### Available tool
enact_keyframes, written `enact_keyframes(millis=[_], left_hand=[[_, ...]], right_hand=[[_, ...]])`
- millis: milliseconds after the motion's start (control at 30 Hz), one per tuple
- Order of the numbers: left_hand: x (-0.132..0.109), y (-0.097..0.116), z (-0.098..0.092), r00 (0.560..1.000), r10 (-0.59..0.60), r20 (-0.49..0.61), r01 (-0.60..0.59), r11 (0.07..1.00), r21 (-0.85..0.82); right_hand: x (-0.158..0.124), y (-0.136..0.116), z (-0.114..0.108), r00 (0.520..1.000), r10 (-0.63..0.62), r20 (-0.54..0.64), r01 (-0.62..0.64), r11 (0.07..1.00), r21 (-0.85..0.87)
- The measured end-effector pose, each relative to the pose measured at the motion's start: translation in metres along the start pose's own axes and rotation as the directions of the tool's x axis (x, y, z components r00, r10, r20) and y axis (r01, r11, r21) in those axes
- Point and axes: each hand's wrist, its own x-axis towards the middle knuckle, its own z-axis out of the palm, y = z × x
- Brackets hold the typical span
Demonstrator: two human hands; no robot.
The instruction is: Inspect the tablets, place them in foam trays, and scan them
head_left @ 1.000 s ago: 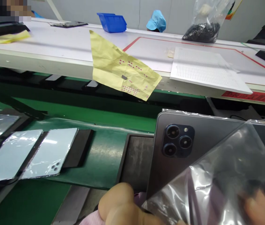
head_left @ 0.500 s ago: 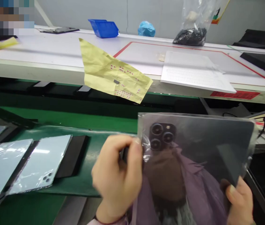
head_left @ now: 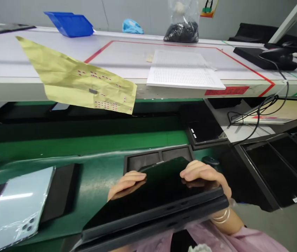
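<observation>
Here, the black tablet (head_left: 153, 196) sits close in at 6 o'clock, glossy face up, with its long axis running from 8 to 2 o'clock. It lies on a dark slab (head_left: 164, 224) of like outline. Both hands grasp the tablet's far edge. The left hand (head_left: 126, 182) has its fingers over the 10 o'clock corner and the right hand (head_left: 203, 175) curls over the 2 o'clock corner, both equally near. A black foam tray (head_left: 159, 159) lies just beyond at 12 o'clock, on the green conveyor belt (head_left: 96, 182).

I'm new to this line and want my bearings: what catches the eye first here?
A glossy black tablet sits low in the middle, with the left hand and right hand gripping its far edge. Behind it, a crumpled yellow sheet droops over the edge of the white shelf.
</observation>
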Motion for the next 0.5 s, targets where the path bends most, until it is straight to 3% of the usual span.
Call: enact_keyframes(millis=[67,133,233,367,500], left_hand=[[0.005,-0.011,-0.012,0.988,0.12,0.095,-0.122,0.993,0.009],[0.009,-0.021,-0.021,0.972,0.164,0.167,-0.174,0.983,0.052],[0.007,-0.025,-0.019,0.988,0.099,0.115,-0.12,0.974,0.193],[-0.001,-0.018,-0.005,0.996,0.094,-0.006,-0.087,0.942,0.326],[-0.002,-0.017,-0.008,0.973,0.206,0.104,-0.227,0.939,0.26]], right_hand=[[0.002,0.002,0.005,0.998,-0.066,-0.013,0.066,0.998,0.004],[0.0,0.005,0.005,0.996,-0.091,0.003,0.091,0.995,-0.032],[-0.006,0.008,0.002,0.993,-0.12,0.017,0.121,0.99,-0.074],[-0.011,0.008,-0.002,0.998,-0.068,0.005,0.068,0.989,-0.135],[-0.018,0.01,-0.009,0.999,0.038,-0.003,-0.039,0.992,-0.117]])
